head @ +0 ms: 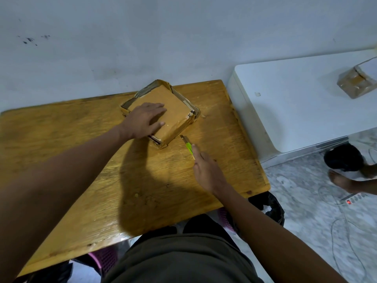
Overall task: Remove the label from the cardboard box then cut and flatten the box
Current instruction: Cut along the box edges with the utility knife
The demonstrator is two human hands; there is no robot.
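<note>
Pressing left hand (145, 119) flat on box (173, 111); right hand (206, 168) clasps cutter (188, 147).

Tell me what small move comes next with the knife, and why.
Probably bring the knife tip to the box's near right edge and start slicing the tape. The left hand already lies flat on the box, the right hand holds the knife with its blade out, just short of that edge, and the box looks uncut there.

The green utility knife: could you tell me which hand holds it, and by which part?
The right hand grips the green utility knife by its handle's rear, blade forward. The left hand only presses flat on the brown cardboard box.
</note>
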